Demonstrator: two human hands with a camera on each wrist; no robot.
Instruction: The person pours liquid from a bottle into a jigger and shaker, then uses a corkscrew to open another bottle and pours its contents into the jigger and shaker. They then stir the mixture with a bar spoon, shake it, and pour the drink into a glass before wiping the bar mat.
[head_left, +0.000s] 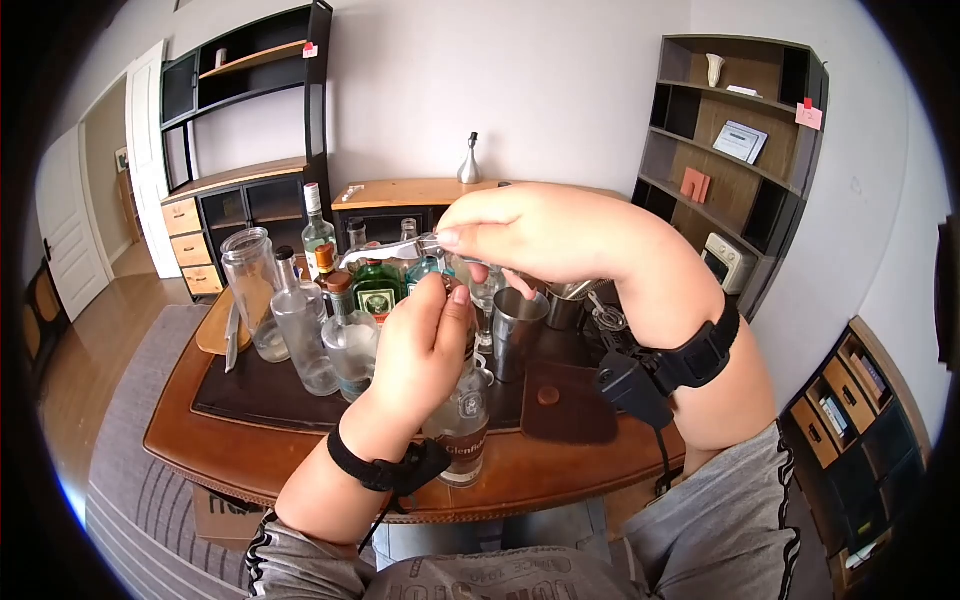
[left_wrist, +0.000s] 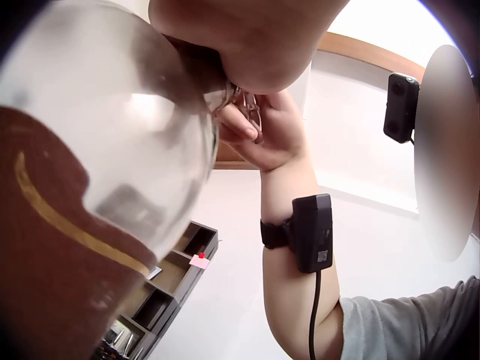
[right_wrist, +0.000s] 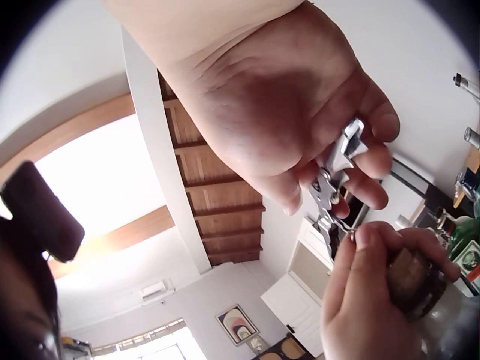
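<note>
On the left side of the desk (head_left: 180, 435), a tall jar (head_left: 250, 290) is parked beside a knife (head_left: 233, 335), with clear bottles (head_left: 303, 325) lined up next along. Behind those, a green bottle (head_left: 377, 292) is tucked in. Next over, the neck of the whisky bottle (head_left: 462, 435) is gripped by the left hand (head_left: 422, 340), fingers curled round it, near the front edge. Above that, a metal opener (right_wrist: 330, 180) is held by the right hand (head_left: 510, 235), fingers partly curled, its lower end right by the left fingertips; can't tell if they touch. Further right, a steel cup (head_left: 517, 340) is stood by a brown mat (head_left: 575, 415).
</note>
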